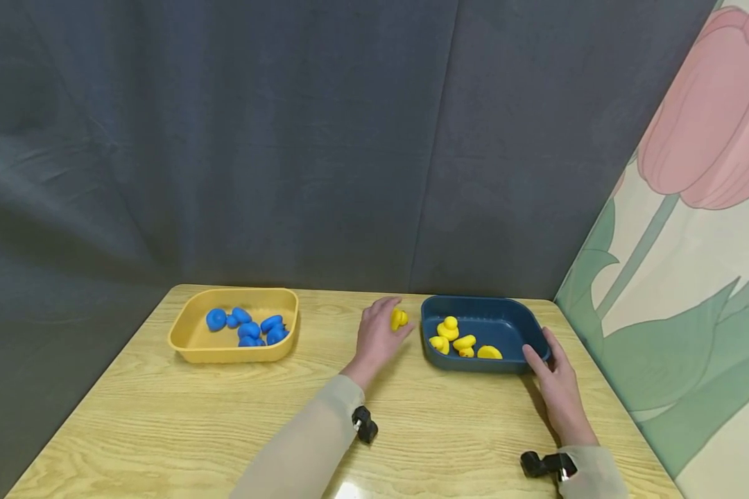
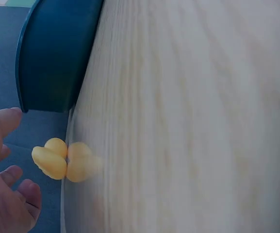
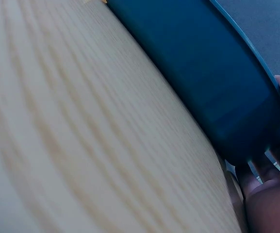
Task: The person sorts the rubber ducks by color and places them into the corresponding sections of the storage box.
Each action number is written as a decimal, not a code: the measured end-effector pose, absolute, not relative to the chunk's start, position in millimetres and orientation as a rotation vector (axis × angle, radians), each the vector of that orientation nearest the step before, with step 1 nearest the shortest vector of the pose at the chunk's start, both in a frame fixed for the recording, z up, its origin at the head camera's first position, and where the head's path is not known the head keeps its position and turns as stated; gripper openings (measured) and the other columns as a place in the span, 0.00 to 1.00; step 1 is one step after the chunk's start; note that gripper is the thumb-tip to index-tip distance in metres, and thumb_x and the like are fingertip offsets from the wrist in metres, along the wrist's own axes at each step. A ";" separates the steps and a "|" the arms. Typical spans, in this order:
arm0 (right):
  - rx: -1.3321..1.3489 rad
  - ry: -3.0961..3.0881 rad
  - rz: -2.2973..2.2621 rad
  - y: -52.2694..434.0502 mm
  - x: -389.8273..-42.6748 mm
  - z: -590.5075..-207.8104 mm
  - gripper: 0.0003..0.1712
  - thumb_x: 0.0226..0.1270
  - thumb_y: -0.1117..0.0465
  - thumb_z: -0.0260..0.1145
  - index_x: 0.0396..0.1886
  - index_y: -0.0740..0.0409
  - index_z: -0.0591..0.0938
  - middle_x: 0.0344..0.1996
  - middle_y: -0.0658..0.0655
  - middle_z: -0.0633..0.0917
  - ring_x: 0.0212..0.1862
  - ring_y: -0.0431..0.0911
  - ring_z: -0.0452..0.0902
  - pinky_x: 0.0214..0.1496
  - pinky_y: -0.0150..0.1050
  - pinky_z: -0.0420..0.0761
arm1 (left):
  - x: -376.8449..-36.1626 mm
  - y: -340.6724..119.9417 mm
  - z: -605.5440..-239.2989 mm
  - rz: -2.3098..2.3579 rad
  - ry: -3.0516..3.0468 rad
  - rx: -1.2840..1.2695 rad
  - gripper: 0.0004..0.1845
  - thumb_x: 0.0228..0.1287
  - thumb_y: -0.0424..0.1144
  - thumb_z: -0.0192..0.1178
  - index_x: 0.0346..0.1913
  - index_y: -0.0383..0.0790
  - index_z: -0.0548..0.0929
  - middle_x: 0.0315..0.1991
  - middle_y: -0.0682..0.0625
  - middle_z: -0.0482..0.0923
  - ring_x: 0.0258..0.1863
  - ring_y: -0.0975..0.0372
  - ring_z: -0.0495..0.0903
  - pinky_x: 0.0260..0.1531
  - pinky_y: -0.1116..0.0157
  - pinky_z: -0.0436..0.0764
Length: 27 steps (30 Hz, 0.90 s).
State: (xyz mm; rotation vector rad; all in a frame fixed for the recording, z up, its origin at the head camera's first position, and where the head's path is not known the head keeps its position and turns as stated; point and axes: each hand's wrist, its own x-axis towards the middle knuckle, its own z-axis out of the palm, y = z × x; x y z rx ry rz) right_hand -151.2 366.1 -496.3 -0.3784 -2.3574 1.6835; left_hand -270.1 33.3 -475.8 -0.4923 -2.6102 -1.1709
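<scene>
Reaching for a loose yellow duck (image 1: 399, 319) on the wooden table (image 1: 181, 423), the left hand (image 1: 377, 337) has spread fingers just beside it, apparently not yet gripping. The right hand (image 1: 555, 381) curls round the near right corner of the blue tray (image 1: 512, 364). Likely next: pinch the duck, lift it right into that tray. No readable writing

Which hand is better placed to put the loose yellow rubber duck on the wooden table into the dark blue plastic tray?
Left. The left hand is right at the yellow rubber duck, beside the dark blue plastic tray. The right hand is occupied, holding the tray's near right corner.
</scene>
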 end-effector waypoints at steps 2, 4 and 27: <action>-0.378 -2.360 1.691 367.0 -152.3 -496.8 0.51 0.88 0.41 0.60 0.94 0.44 0.42 0.91 0.55 0.41 0.90 0.59 0.32 0.89 0.60 0.42 | -271.3 31.3 -477.0 -1.168 -2.623 -0.485 0.33 0.73 0.45 0.77 0.76 0.41 0.80 0.75 0.43 0.77 0.72 0.43 0.74 0.72 0.46 0.76; -0.379 -2.360 1.698 367.8 -153.3 -497.1 0.50 0.89 0.42 0.60 0.94 0.44 0.42 0.91 0.55 0.41 0.90 0.60 0.32 0.89 0.60 0.42 | -272.4 29.6 -477.8 -1.162 -2.632 -0.482 0.34 0.73 0.45 0.77 0.76 0.40 0.80 0.75 0.42 0.77 0.72 0.42 0.74 0.71 0.46 0.77; -0.375 -2.352 1.700 367.3 -152.1 -497.8 0.51 0.88 0.41 0.60 0.94 0.43 0.42 0.91 0.55 0.41 0.90 0.59 0.32 0.89 0.60 0.42 | -278.9 24.0 -482.9 -1.161 -2.715 -0.484 0.33 0.74 0.42 0.75 0.76 0.36 0.80 0.71 0.41 0.82 0.69 0.39 0.78 0.68 0.43 0.78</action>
